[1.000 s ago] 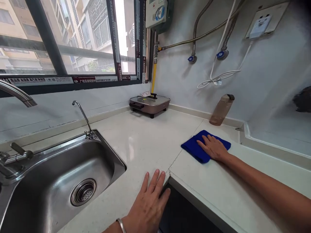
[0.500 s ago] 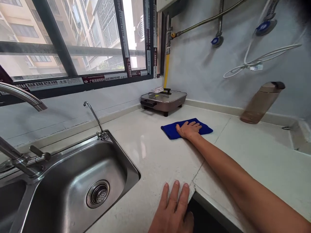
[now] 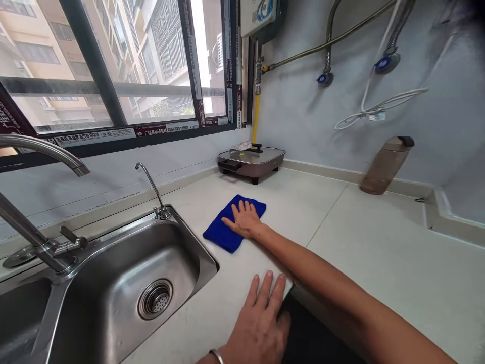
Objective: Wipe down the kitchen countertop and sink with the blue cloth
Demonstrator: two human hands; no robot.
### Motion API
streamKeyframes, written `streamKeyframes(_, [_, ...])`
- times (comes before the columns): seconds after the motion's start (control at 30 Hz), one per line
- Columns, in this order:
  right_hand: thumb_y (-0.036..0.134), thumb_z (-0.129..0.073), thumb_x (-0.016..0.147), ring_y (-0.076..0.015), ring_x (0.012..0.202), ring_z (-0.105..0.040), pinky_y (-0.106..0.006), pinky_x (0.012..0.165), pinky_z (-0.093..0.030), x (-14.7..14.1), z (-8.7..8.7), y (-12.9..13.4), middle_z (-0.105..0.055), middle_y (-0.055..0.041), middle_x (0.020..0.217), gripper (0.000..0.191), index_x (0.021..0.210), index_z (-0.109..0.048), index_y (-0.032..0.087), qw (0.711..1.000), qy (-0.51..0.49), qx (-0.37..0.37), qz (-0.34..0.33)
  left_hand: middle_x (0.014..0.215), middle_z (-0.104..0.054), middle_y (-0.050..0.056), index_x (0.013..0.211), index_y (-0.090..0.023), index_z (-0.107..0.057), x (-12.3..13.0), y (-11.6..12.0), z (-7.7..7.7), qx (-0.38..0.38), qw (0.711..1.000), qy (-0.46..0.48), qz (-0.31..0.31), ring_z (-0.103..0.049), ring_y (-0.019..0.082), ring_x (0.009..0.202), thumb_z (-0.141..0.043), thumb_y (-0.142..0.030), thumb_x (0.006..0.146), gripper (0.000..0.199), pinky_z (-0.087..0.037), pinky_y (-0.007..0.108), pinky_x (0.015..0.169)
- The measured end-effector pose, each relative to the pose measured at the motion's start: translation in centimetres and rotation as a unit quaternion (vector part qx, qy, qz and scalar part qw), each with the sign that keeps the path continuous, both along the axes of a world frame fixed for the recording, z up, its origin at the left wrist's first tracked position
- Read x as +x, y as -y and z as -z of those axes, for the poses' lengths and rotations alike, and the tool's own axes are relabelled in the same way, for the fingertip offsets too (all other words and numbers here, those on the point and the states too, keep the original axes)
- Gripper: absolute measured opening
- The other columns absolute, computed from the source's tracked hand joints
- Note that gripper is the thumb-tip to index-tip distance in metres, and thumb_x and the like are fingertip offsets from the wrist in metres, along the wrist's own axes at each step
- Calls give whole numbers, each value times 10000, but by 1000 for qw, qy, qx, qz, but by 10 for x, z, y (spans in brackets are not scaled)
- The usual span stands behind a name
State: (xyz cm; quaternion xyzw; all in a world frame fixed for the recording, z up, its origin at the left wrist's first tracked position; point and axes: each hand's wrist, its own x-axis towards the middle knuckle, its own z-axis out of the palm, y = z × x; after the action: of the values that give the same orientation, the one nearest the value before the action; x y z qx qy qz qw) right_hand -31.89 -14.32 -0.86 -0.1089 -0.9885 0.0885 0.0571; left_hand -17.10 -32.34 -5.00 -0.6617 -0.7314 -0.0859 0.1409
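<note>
My right hand (image 3: pixel 245 219) lies flat with spread fingers on a folded blue cloth (image 3: pixel 222 231), pressing it against the white countertop (image 3: pixel 303 194). The cloth is slightly slanted, just right of the sink's far corner. Closer to me, my left hand (image 3: pixel 263 316) rests on the counter's front edge, its fingers stretched out and its thumb hanging lower by the edge. A metal bracelet (image 3: pixel 217 356) circles that wrist. Neither hand is wrapped round anything.
A steel sink (image 3: pixel 125 283) with a large faucet (image 3: pixel 49 151) and a small tap (image 3: pixel 151 187) is at left. An electric pan (image 3: pixel 252 164) with a glass lid stands in the back corner. A brown bottle (image 3: pixel 384 169) stands by the right wall, under a coiled white cable (image 3: pixel 379 108).
My right hand has slid the blue cloth left and nearer to me, toward the sink, turning it somewhat. My left hand stays at the counter edge. The view has shifted slightly.
</note>
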Motion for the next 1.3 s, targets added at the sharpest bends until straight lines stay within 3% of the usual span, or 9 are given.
streamKeyframes(0.17, [844,-191,863,-429,1482,-60,-538,1180,-44,49,-4,35,-127,-245,1615,1064,1560,-217,41,997,4,-7,-73,1512,-433,180,1252,-150,-615,4,9,-25,-27,996,-45,77,-330,299,1449,-534,-292,972,325,-309,440,1185])
streamKeyframes(0.27, [838,-188,870,-399,1492,-30,-522,1190,-41,83,-7,41,-110,-233,1621,1045,1562,-220,55,995,5,-17,-97,1508,-454,134,1179,-161,-656,7,16,-38,-33,988,-59,141,-355,242,1437,-489,-270,990,274,-336,362,1167])
streamKeyframes(0.4, [824,-193,886,-370,1499,-5,-512,1199,-37,127,-7,26,-74,-203,1630,1011,1568,-211,79,996,12,-25,-91,1463,-507,86,1070,-179,-687,14,20,-45,-1,989,-47,141,-459,211,1352,-438,-187,989,262,-421,321,1082])
streamKeyframes(0.6, [776,-244,919,-354,1501,-34,-516,1210,-62,202,2,-18,-89,-197,1627,940,1566,-231,95,998,3,-13,-61,1316,-574,121,1390,-194,-470,15,22,-47,85,994,30,69,-543,246,1239,-477,-57,828,579,-488,403,1027])
streamKeyframes(0.77, [709,-438,908,-336,1503,-41,-537,1216,-98,291,12,-34,-83,-168,1633,909,1577,-204,140,999,-12,12,-47,1586,-217,270,1526,-60,-151,-6,23,-34,86,996,10,-26,-142,387,1494,-580,-251,816,851,-341,583,1139])
streamKeyframes(0.9, [598,-466,947,-316,1502,-85,-547,1216,-157,366,22,-38,-115,-99,1640,792,1584,-193,214,998,-51,31,-22,1602,-140,280,1515,-31,-240,-19,22,-32,15,995,10,-96,-16,445,1482,-594,-479,814,905,-184,665,1161])
streamKeyframes(1.07, [523,-504,948,-314,1482,-195,-541,1181,-308,461,39,-48,-155,-32,1636,772,1589,-128,317,992,-85,91,18,1589,-163,271,1515,-43,-323,-20,21,-56,-123,971,54,-198,-40,506,1453,-558,-596,796,937,-95,721,1132])
streamKeyframes(1.2, [517,-592,879,-346,1434,-308,-554,1092,-450,528,59,-57,-206,-22,1619,888,1589,-84,354,983,-114,137,51,1598,-140,254,1543,-69,-263,-17,20,-65,-153,963,78,-208,-44,499,1453,-523,-608,810,946,-109,711,1133])
streamKeyframes(1.3, [517,-609,859,-370,1412,-339,-570,1072,-470,547,70,-61,-207,-14,1616,925,1588,-63,358,979,-117,148,80,1603,-147,238,1547,-79,-255,-17,20,-59,-139,965,78,-208,-51,483,1461,-501,-590,835,910,-115,707,1136])
